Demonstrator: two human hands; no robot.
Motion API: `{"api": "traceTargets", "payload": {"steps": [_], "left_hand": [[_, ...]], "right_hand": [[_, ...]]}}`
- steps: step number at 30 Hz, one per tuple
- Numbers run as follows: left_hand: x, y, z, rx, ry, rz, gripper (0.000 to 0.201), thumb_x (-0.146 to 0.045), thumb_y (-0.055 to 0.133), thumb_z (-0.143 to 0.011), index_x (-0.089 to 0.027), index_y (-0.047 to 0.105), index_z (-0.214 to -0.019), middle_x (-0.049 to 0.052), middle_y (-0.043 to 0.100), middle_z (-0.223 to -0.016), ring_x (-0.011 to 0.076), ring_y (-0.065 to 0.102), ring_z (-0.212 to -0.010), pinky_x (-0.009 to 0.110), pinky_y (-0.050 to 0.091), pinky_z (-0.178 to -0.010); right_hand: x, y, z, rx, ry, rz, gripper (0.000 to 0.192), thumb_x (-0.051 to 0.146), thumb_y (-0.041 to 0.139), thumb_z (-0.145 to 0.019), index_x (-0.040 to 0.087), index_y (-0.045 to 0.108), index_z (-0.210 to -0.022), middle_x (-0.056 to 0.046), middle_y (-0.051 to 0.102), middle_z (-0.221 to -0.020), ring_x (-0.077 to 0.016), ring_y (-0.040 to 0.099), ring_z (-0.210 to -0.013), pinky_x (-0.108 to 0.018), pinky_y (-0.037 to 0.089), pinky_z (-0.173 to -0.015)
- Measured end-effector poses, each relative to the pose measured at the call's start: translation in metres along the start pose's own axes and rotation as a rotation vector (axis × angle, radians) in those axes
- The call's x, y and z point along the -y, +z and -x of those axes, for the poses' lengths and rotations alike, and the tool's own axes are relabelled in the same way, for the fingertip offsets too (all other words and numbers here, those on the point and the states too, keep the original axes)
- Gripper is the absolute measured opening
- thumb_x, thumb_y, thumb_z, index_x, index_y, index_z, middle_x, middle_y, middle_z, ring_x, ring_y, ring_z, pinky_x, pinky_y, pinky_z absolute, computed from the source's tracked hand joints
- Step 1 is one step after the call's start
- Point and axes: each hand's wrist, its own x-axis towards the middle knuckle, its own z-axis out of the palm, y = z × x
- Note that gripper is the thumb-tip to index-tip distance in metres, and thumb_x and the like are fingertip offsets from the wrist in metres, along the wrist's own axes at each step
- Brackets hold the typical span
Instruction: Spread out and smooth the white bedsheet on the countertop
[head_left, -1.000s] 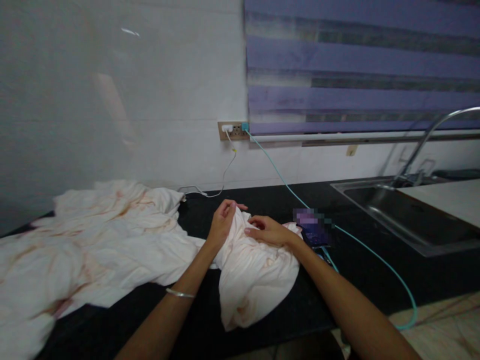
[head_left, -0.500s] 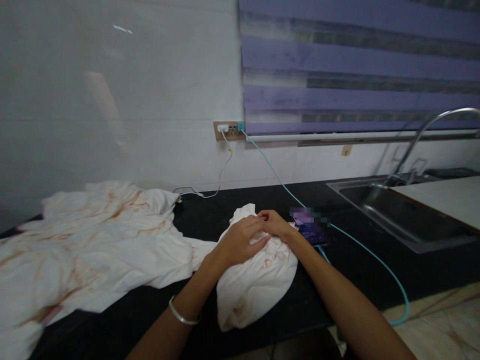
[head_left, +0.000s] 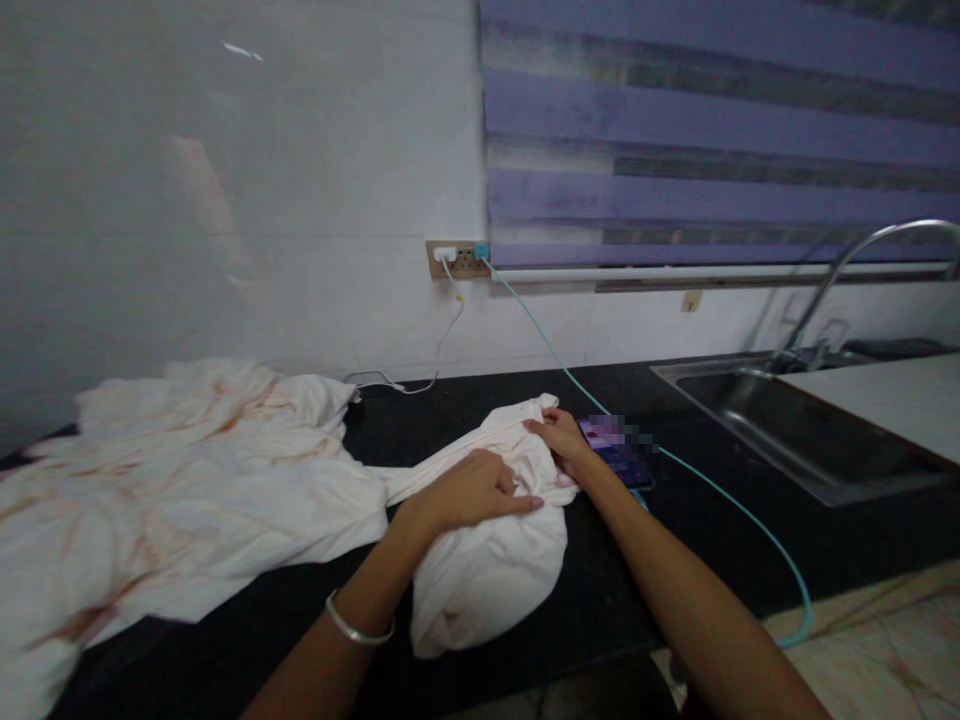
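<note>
White cloth [head_left: 480,560], counter's [head_left: 675,560] front edge: my left hand [head_left: 469,490] now flat atop, right hand [head_left: 559,435] pinching its far hem, bundle flattened.

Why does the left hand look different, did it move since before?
Yes. The left hand came down off the bunched cloth's top, nearer the counter's front edge, and now lies flat on it.

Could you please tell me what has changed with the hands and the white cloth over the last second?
The left hand dropped from the raised fold and now presses flat on the bunched white stained cloth. The right hand slid back to the cloth's far edge and pinches it, flattening the bundle. The spread part of the cloth, the teal cable, the phone and the steel sink stayed put.
</note>
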Motion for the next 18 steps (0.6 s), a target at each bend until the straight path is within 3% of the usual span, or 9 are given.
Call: {"api": "traceTargets", "payload": {"steps": [2, 4, 6, 8, 10, 12, 14, 16, 18], "left_hand": [[0.013, -0.011, 0.004, 0.042, -0.153, -0.086, 0.066, -0.067, 0.058, -0.091, -0.022, 0.053, -0.043, 0.0, 0.05, -0.042, 0.0139, 0.043, -0.044, 0.031, 0.04, -0.058], [0.029, -0.022, 0.01, 0.015, -0.359, -0.202, 0.064, -0.07, 0.059, -0.087, -0.022, 0.056, -0.044, 0.005, 0.057, -0.048, 0.0196, 0.054, -0.053, 0.037, 0.048, -0.07], [0.046, -0.032, 0.017, -0.037, -0.571, -0.295, 0.057, -0.074, 0.07, -0.075, -0.022, 0.064, -0.052, 0.011, 0.068, -0.063, 0.0303, 0.065, -0.071, 0.053, 0.05, -0.086], [0.058, -0.04, 0.023, -0.082, -0.749, -0.356, 0.051, -0.073, 0.079, -0.065, -0.023, 0.071, -0.064, 0.015, 0.074, -0.083, 0.0406, 0.067, -0.089, 0.071, 0.043, -0.096], [0.063, -0.044, 0.025, -0.181, -0.829, -0.452, 0.047, -0.068, 0.08, -0.067, -0.022, 0.074, -0.076, 0.019, 0.074, -0.1, 0.0472, 0.065, -0.101, 0.08, 0.035, -0.098], [0.057, -0.041, 0.022, -0.316, -0.77, -0.565, 0.041, -0.061, 0.076, -0.075, -0.021, 0.074, -0.087, 0.021, 0.07, -0.11, 0.0479, 0.063, -0.108, 0.077, 0.037, -0.1], [0.041, -0.03, 0.014, -0.37, -0.565, -0.528, 0.033, -0.052, 0.07, -0.084, -0.02, 0.072, -0.093, 0.018, 0.069, -0.11, 0.0403, 0.064, -0.107, 0.062, 0.047, -0.098], [0.019, -0.012, 0.005, -0.286, -0.302, -0.33, 0.026, -0.046, 0.062, -0.093, -0.021, 0.069, -0.094, 0.012, 0.069, -0.102, 0.0291, 0.066, -0.095, 0.045, 0.053, -0.089], [-0.005, 0.009, -0.001, -0.126, -0.071, -0.199, 0.023, -0.042, 0.058, -0.096, -0.022, 0.068, -0.093, 0.008, 0.07, -0.097, 0.0236, 0.065, -0.087, 0.037, 0.053, -0.081]], "right_hand": [[-0.001, 0.0, 0.001, 0.06, -0.012, 0.01, 0.04, 0.036, 0.089, -0.061, 0.018, 0.065, -0.088, -0.004, 0.071, -0.078, -0.0199, 0.067, -0.073, -0.03, 0.053, -0.064], [-0.003, 0.002, 0.002, 0.101, -0.039, 0.034, 0.039, 0.037, 0.089, -0.063, 0.019, 0.066, -0.089, -0.004, 0.071, -0.078, -0.0202, 0.067, -0.074, -0.03, 0.053, -0.065], [-0.006, 0.005, 0.002, 0.13, -0.07, 0.067, 0.036, 0.037, 0.088, -0.066, 0.019, 0.065, -0.088, -0.004, 0.07, -0.079, -0.0197, 0.066, -0.075, -0.03, 0.053, -0.066], [-0.01, 0.009, 0.002, 0.146, -0.103, 0.11, 0.032, 0.036, 0.085, -0.069, 0.019, 0.064, -0.086, -0.003, 0.069, -0.079, -0.0182, 0.064, -0.074, -0.028, 0.052, -0.065], [-0.015, 0.013, 0.001, 0.152, -0.151, 0.16, 0.029, 0.036, 0.082, -0.072, 0.02, 0.062, -0.085, -0.002, 0.067, -0.079, -0.0163, 0.062, -0.072, -0.027, 0.05, -0.065], [-0.019, 0.015, -0.001, 0.15, -0.197, 0.202, 0.027, 0.036, 0.079, -0.073, 0.02, 0.061, -0.085, -0.001, 0.066, -0.08, -0.0152, 0.059, -0.071, -0.027, 0.049, -0.065], [-0.022, 0.015, -0.002, 0.138, -0.215, 0.223, 0.026, 0.037, 0.076, -0.074, 0.02, 0.06, -0.085, 0.0, 0.065, -0.08, -0.0146, 0.058, -0.07, -0.026, 0.048, -0.065], [-0.023, 0.015, -0.004, 0.122, -0.212, 0.222, 0.027, 0.039, 0.073, -0.074, 0.02, 0.059, -0.086, 0.0, 0.063, -0.078, -0.0141, 0.056, -0.068, -0.026, 0.046, -0.063], [-0.022, 0.014, -0.004, 0.109, -0.211, 0.219, 0.028, 0.041, 0.072, -0.074, 0.02, 0.058, -0.085, 0.001, 0.061, -0.076, -0.0135, 0.053, -0.066, -0.025, 0.044, -0.061]]}}
